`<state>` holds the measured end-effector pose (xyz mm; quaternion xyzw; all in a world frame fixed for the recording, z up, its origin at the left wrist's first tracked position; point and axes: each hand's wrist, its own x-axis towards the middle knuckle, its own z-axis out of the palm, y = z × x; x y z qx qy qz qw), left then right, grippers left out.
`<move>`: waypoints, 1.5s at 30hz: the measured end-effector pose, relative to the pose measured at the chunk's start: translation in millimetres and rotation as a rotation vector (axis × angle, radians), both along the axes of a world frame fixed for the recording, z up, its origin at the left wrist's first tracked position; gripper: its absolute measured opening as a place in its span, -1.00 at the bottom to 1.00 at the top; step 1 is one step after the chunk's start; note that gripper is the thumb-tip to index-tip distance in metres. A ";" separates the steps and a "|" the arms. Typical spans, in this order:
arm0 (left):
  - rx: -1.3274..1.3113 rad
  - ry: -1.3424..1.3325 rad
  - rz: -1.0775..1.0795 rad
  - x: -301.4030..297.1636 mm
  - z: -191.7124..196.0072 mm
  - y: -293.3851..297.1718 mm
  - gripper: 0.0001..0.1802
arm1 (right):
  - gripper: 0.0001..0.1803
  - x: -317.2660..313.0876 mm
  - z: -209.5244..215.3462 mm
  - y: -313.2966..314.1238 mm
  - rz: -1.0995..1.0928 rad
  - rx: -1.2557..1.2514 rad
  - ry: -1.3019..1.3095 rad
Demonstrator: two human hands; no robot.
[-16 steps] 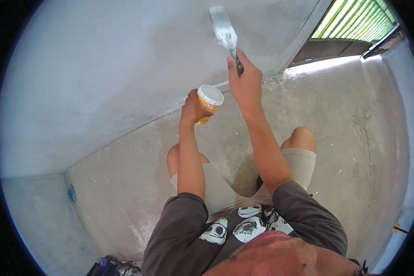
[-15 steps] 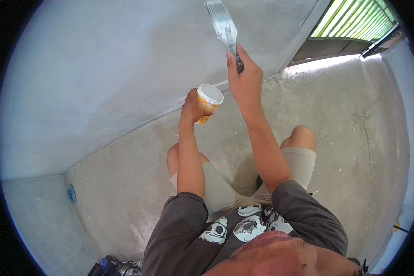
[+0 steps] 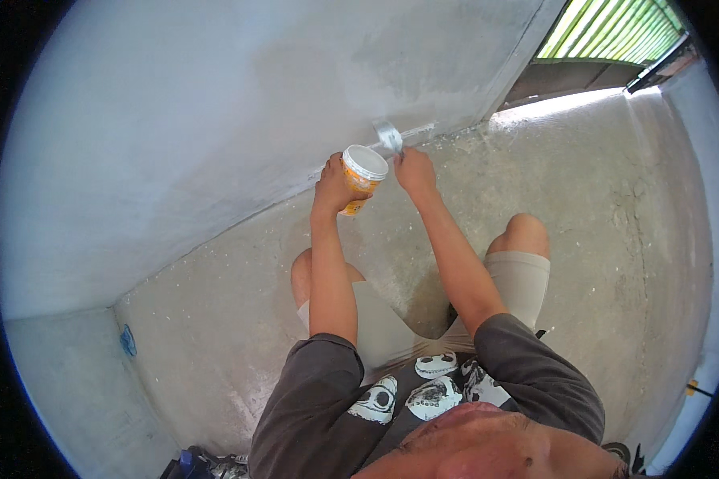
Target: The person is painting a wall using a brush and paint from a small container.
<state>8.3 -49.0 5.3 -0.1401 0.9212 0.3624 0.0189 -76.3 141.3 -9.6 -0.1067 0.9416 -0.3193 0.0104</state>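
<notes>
The left hand (image 3: 331,188) has its fingers wrapped tight around a small round orange plastic tub (image 3: 362,177) with a white rim and whitish paint inside. It's held off the grey concrete floor (image 3: 583,176), a bit tilted, close to the pale grey plastered wall (image 3: 216,104). Just right of it, the right hand (image 3: 414,169) has its fingers clamped on the handle of a flat paintbrush (image 3: 389,136). The pale, paint-coated bristles point to the far side, right at the seam where wall meets floor. The 2 bare knees are bent low behind the hands.
</notes>
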 end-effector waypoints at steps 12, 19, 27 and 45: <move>0.120 0.053 -0.032 0.2 -11.7 -4.7 0.26 | -0.58 37.9 199.4 -8.8 0.037 -0.604 0.331; 0.062 0.015 -0.034 -7.2 -4.4 4.6 0.25 | -0.69 -11.7 5.8 13.6 0.050 -0.063 0.061; 0.026 -0.017 0.000 5.5 -3.3 -2.0 0.23 | -0.69 0.3 100.5 -12.7 0.064 -0.379 0.106; 0.076 0.351 -0.086 -6.1 31.6 46.4 0.18 | -0.70 16.3 195.6 122.2 0.343 0.256 -0.028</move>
